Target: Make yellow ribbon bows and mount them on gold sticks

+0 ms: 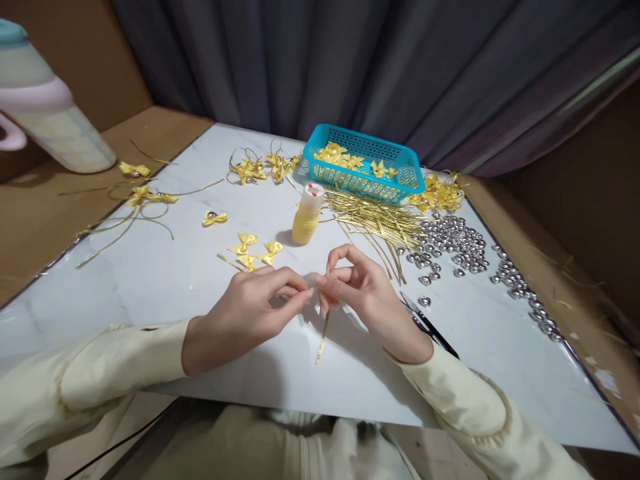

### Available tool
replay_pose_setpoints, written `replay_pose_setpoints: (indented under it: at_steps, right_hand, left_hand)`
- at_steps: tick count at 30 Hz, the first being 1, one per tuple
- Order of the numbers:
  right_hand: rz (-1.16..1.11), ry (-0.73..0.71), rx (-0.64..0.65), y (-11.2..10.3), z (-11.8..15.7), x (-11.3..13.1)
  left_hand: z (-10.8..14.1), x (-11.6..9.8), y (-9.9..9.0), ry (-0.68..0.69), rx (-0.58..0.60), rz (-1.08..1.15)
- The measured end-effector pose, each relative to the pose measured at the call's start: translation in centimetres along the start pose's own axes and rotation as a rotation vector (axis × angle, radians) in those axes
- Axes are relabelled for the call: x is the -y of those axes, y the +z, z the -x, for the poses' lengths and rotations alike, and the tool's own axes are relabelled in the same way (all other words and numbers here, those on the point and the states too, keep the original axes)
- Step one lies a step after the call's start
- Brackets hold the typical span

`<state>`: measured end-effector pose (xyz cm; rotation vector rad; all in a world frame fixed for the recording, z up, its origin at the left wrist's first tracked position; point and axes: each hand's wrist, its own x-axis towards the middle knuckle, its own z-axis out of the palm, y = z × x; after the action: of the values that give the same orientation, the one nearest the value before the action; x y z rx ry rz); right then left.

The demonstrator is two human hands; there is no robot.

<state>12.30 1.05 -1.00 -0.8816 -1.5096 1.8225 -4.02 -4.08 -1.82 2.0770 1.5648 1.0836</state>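
Dark curtains (280,60) hang behind your white table (165,287). Your right hand (373,300) has a gold cord (323,337) pinched, one end pointing toward you. Your left hand (255,307) is right beside it, thumb and finger together, can't tell if anything's between them. Blue basket (360,184) with yellow bows (336,156) sits further back.

Cords (376,215), bows (243,245), basket (357,183) on tabletop (170,287)

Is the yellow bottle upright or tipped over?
Upright: the yellow bottle stands on its base on the white table, its red-marked top uppermost.
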Motion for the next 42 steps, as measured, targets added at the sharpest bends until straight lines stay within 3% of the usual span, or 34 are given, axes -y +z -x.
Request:
replay_pose_setpoints:
  at_steps: [9,16,23,42]
  right_hand:
    - [-0.041,0.079,0.06,-0.5,-0.3,-0.2]
    - [-0.004,0.112,0.017,-0.6,-0.2,-0.2]
    - [0.058,0.115,0.016,-0.5,-0.1,0.0]
    - [-0.034,0.074,-0.043,-0.6,-0.5,-0.6]
  left_hand:
    - [0.2,0.3,0.0,0.073,0.008,-0.047]
    - [0.3,0.7,0.1,0.329,-0.014,-0.149]
    - [0.3,1.3,0.4,0.455,-0.056,-0.159]
    - [0.3,1.6,0.6,0.483,-0.072,-0.198]
